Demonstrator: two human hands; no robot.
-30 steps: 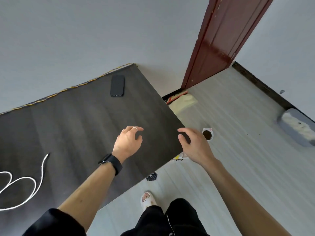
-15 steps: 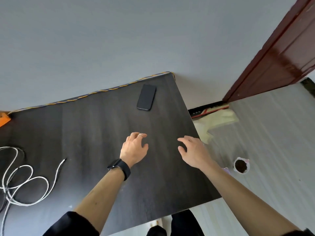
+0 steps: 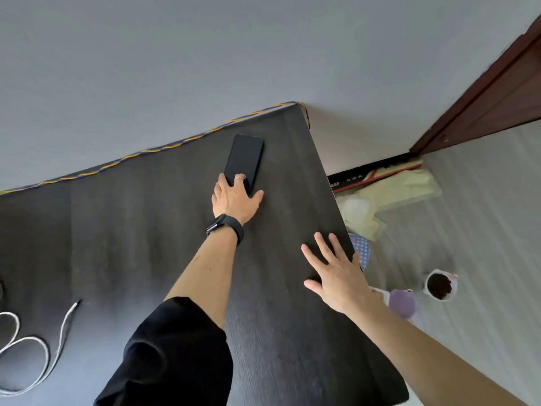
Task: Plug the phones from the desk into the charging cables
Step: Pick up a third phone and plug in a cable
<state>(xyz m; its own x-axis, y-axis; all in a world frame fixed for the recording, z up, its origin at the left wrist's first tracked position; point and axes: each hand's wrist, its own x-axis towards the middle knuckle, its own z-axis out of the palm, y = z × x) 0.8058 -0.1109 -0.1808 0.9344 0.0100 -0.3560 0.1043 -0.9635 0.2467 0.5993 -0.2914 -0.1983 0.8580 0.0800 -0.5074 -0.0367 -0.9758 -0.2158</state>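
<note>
A black phone (image 3: 244,158) lies flat, screen up, near the far right corner of the dark desk (image 3: 140,230). My left hand (image 3: 234,197), with a black watch on its wrist, is stretched out to it. The fingers lie over the phone's near end and the thumb sits at its right side. My right hand (image 3: 336,273) is spread flat with its fingers apart at the desk's right edge and holds nothing. A white charging cable (image 3: 44,347) lies looped at the desk's near left, and its free plug end (image 3: 76,303) points toward the middle.
The desk's far edge meets a grey wall, with a braided yellow and blue cord (image 3: 175,142) along it. On the floor to the right are a small pot of soil (image 3: 439,285), a purple object (image 3: 402,303), pale cloths (image 3: 380,200) and a dark red door (image 3: 497,92).
My left hand has reached forward across the desk and come down on the phone's near end. My right hand has spread flat at the desk's right edge. The view has moved closer.
</note>
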